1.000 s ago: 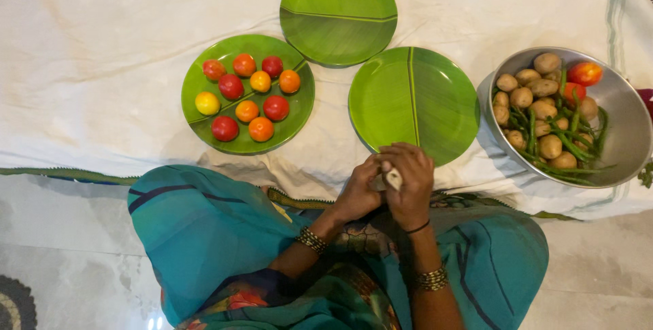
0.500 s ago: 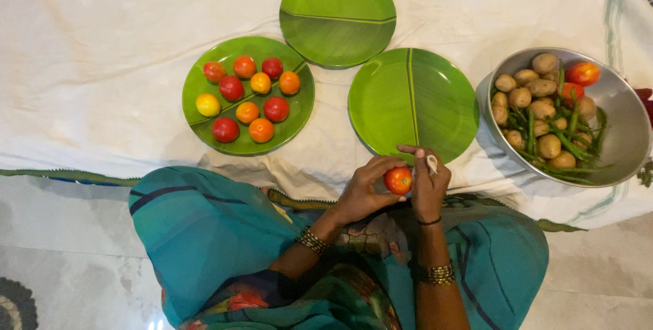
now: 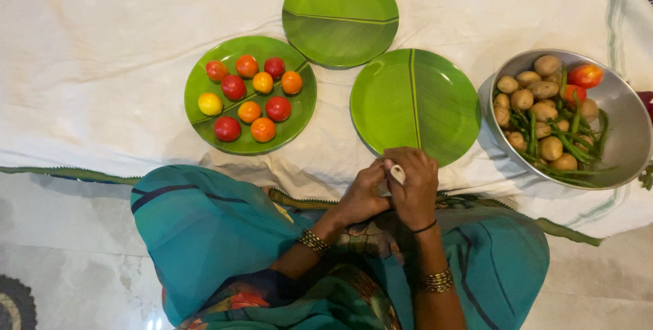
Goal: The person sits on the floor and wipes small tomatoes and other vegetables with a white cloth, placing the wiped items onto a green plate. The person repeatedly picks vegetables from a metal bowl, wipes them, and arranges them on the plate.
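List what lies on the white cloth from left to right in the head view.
Green plate of tomatoes → bare green plate at the far side → bare green plate nearer the hands → steel bowl of potatoes, green beans and tomatoes.

Teal sari — gold bangles, thin black bracelet.

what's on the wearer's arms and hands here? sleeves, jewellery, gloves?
No gloves: both hands bare. Left hand has a stack of gold-and-dark beaded bangles at the wrist. Right hand has a thin dark band at the wrist, with a wider stack of gold bangles further up the forearm. No sleeves reach the forearms; teal drape with dark stripes over the lap.
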